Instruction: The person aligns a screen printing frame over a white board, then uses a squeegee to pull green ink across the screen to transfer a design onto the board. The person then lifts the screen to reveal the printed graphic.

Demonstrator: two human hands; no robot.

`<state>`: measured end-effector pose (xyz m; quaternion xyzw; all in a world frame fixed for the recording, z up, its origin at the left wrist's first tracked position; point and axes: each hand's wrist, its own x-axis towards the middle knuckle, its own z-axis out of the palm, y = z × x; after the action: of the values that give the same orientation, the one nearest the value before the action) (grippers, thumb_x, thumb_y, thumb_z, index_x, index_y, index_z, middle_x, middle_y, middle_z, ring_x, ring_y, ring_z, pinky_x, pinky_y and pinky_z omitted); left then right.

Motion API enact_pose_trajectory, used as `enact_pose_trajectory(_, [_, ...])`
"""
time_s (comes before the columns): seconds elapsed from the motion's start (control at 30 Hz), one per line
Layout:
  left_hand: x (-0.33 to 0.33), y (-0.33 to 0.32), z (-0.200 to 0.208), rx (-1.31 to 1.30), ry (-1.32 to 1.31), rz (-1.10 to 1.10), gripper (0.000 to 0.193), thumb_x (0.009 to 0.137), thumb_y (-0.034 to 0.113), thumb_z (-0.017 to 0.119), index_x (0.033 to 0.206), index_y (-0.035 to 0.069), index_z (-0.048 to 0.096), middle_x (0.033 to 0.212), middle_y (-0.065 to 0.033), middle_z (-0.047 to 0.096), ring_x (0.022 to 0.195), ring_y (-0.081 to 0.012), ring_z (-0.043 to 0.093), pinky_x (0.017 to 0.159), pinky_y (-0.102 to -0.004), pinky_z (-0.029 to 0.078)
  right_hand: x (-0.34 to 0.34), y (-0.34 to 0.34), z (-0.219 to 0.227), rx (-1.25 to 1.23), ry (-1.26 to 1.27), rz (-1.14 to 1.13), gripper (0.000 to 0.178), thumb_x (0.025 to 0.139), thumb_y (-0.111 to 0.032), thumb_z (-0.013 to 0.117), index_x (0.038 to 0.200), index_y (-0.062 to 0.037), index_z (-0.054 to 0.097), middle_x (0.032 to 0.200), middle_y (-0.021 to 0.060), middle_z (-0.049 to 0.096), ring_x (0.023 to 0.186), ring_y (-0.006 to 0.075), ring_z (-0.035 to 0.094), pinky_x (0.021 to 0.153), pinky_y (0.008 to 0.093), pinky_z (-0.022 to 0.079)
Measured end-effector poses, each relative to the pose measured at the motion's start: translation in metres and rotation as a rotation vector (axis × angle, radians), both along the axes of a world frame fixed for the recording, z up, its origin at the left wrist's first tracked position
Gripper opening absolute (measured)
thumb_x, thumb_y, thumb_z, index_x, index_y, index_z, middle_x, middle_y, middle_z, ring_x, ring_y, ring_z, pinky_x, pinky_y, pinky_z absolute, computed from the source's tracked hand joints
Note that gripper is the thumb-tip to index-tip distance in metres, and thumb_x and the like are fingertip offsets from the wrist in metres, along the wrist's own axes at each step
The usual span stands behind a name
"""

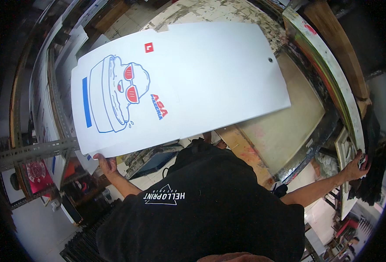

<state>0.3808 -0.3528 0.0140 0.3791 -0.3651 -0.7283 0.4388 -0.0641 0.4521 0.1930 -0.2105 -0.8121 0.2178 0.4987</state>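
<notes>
My left hand (105, 163) grips the lower left edge of a large white printed sheet (201, 83) and holds it up flat in front of me. The sheet bears a blue line drawing with red patches and a small red square near its top edge. My right hand (355, 166) reaches far out to the right and rests on the end of a raised screen-printing frame (332, 74), next to dark rags hanging there. My black shirt fills the lower middle of the view.
Under the raised frame lies a beige printing bed (284, 126) with stained edges. A metal drying rack (31, 150) with slotted angle bars stands at the left, holding printed sheets. A paint-spattered tiled floor (219, 13) shows beyond the sheet.
</notes>
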Motion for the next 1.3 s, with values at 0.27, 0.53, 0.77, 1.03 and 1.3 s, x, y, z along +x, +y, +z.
enact_pose_trajectory(0.27, [-0.088, -0.041, -0.012, -0.052, -0.241, -0.205, 0.088, 0.069, 0.074, 0.061, 0.121, 0.005, 0.05, 0.089, -0.0036, 0.064, 0.046, -0.0107, 0.054, 0.036, -0.0184, 0.041, 0.001, -0.01, 0.006, 0.014, -0.004, 0.004, 0.075, 0.073, -0.029, 0.083, 0.13, 0.0036, 0.046, 0.116, 0.0169, 0.063, 0.108, 0.0276, 0.06, 0.09, 0.0361, 0.051])
enact_pose_trajectory(0.53, [-0.204, -0.146, -0.079, 0.139, -0.177, -0.764, 0.075, 0.083, 0.059, 0.059, 0.133, 0.004, 0.045, 0.126, -0.0085, 0.057, 0.111, -0.0243, 0.059, 0.092, -0.0372, 0.052, -0.006, 0.011, -0.014, 0.046, 0.082, 0.145, 0.063, 0.078, -0.015, 0.078, 0.128, 0.0053, 0.046, 0.112, 0.0111, 0.066, 0.108, 0.0221, 0.059, 0.088, 0.0334, 0.05])
enact_pose_trajectory(0.77, [-0.326, -0.13, -0.088, 0.28, -0.238, -0.854, 0.053, 0.089, 0.046, 0.06, 0.122, 0.005, 0.052, 0.114, -0.0073, 0.064, 0.095, -0.0191, 0.065, 0.078, -0.0287, 0.058, -0.002, 0.012, -0.014, 0.101, 0.016, 0.059, 0.068, 0.077, -0.023, 0.079, 0.129, 0.0042, 0.044, 0.117, 0.0134, 0.064, 0.116, 0.0261, 0.055, 0.099, 0.0368, 0.042])
enact_pose_trajectory(1.03, [-0.429, -0.141, -0.083, 0.088, -0.703, -0.735, 0.079, 0.086, 0.067, 0.049, 0.133, 0.003, 0.043, 0.126, -0.0097, 0.054, 0.099, -0.0201, 0.064, 0.072, -0.0261, 0.057, 0.004, 0.0, -0.005, 0.111, -0.026, 0.086, 0.076, 0.075, -0.029, 0.081, 0.131, 0.0057, 0.042, 0.117, 0.0132, 0.063, 0.116, 0.0259, 0.055, 0.1, 0.0357, 0.04])
enact_pose_trajectory(1.3, [-0.503, -0.03, -0.053, -0.979, -1.048, -0.268, 0.062, 0.085, 0.047, 0.066, 0.114, -0.008, 0.06, 0.106, -0.0247, 0.065, 0.094, -0.0278, 0.066, 0.082, -0.0349, 0.052, 0.004, -0.014, 0.001, 0.069, -0.002, 0.086, 0.068, 0.076, -0.024, 0.081, 0.127, 0.0025, 0.045, 0.116, 0.0075, 0.064, 0.113, 0.0238, 0.056, 0.1, 0.0352, 0.04])
